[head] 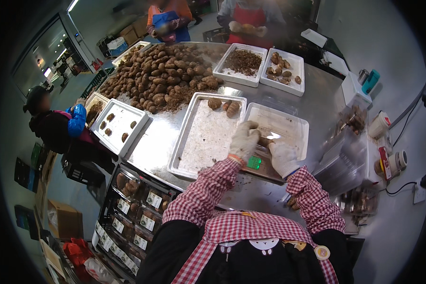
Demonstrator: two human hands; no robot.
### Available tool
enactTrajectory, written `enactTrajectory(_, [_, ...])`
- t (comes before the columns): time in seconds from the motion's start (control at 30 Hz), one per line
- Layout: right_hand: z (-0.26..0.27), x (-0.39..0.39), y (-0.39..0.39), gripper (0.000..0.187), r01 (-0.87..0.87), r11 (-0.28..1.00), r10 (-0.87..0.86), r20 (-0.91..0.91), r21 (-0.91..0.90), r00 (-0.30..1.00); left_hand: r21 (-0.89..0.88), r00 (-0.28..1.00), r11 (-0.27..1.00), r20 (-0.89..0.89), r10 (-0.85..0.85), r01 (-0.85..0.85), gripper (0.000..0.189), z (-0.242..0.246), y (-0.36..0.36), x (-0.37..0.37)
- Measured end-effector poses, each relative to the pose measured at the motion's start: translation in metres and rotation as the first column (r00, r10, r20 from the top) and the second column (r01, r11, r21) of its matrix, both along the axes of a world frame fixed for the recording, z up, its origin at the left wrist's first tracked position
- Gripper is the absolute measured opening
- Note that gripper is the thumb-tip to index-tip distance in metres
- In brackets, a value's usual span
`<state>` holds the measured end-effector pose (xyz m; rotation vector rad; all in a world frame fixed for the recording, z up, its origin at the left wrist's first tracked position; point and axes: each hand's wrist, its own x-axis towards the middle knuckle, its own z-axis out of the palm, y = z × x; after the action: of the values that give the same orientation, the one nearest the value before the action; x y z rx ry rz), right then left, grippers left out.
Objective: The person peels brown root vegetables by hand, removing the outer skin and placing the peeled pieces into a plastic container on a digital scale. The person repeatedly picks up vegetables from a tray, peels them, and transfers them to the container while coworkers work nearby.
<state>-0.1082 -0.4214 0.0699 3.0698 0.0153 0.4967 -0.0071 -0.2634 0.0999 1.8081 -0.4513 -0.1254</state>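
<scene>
My left hand (244,141), in a whitish work glove, curls its fingers against one end of a brown taro corm (265,142). The gloved fingers of my right hand (284,158) close on the other end. Both hands are just above a digital scale (266,171) with a lit green display (254,162); they hide much of its top. To the left lies a large white foam tray (202,142) with a few taro corms (230,108) at its far end. A second white tray (298,133) with clear plastic in it stands beyond my hands.
A big heap of taros (163,78) covers the table's far left. More foam trays (282,85) stand behind. Clear plastic boxes (340,161) are stacked at right. A black crate (127,216) holds labelled packs at lower left. Several people work around the table.
</scene>
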Motion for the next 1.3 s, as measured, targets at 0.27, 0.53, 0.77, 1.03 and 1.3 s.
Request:
enactTrajectory(0.27, [0.022, 0.016, 0.029, 0.014, 0.019, 0.970, -0.072, 0.213, 0.241, 0.974, -0.046, 0.948, 0.987, -0.287, 0.136, -0.155, 0.042, -0.066, 0.090, 0.038])
enactTrajectory(0.53, [-0.015, -0.006, 0.099, 0.021, -0.323, 0.842, 0.294, 0.133, 0.433, 0.946, 0.161, 0.958, 0.985, -0.288, -0.009, 0.058, 0.045, -0.086, 0.122, 0.129])
enactTrajectory(0.77, [-0.021, -0.009, 0.113, 0.027, 0.203, 0.634, -0.009, -0.256, 0.746, 0.967, 0.626, 0.962, 0.780, 0.214, -0.167, -0.003, 0.091, -0.068, 0.090, 0.251])
enactTrajectory(1.03, [-0.024, -0.002, 0.112, 0.034, 0.290, 0.688, 0.060, -0.450, 0.665, 0.891, 0.790, 1.000, 0.613, -0.015, -0.004, 0.015, 0.084, -0.103, 0.037, 0.289])
enactTrajectory(1.3, [-0.037, 0.010, 0.113, 0.027, 0.052, 0.761, 0.295, -0.415, 0.647, 0.861, -0.017, 0.966, 0.998, -0.250, -0.067, 0.065, 0.071, -0.091, 0.080, 0.218])
